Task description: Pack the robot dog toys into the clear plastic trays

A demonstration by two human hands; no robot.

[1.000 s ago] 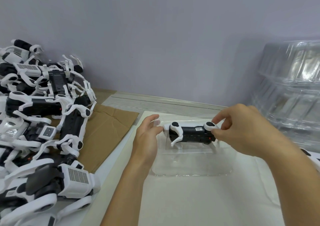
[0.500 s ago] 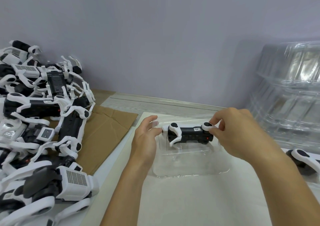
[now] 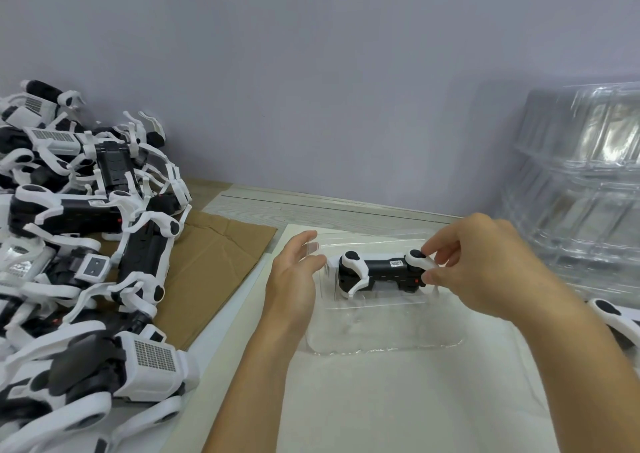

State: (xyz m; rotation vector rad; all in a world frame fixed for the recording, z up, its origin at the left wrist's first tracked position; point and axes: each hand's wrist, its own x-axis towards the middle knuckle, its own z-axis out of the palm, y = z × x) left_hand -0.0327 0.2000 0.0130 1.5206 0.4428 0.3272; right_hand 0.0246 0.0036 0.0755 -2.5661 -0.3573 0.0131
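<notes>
The right hand (image 3: 485, 265) pinches the right end of a toy dog (image 3: 377, 272) lying in the clear tray (image 3: 381, 334); the left hand (image 3: 294, 279), fingers relaxed, touches the tray's left edge.

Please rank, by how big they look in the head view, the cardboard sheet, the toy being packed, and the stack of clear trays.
1. Stack of clear trays, though it runs out of frame.
2. Cardboard sheet, partly under the toy pile.
3. Robot dog toy, pinched by the right hand; smallest.

small white label on robot dog toy (image 3: 379, 272) (print too small to read), nothing else legible
</notes>
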